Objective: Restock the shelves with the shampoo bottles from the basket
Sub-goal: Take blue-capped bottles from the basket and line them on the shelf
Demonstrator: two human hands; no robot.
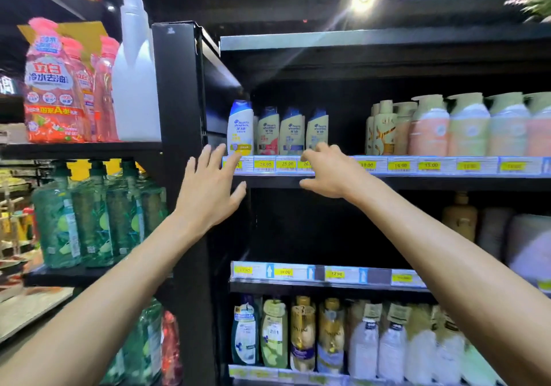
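Plastic bottles (240, 128) are ranged upright on the shelf (432, 181); nothing is held by the spread left hand (208, 189) or loosely curled right hand (325, 171). Stiff, smooth, likely light, they are best gripped mid-body.

A white shampoo bottle (240, 128) stood upright at the left end of the shelf (417, 181). Three beige shampoo bottles (292, 132) stood in a row just right of it. The left hand (208, 189), empty with fingers spread, hovered just below and left of it. The right hand (325, 171), fingers loosely bent, was below and right of it.
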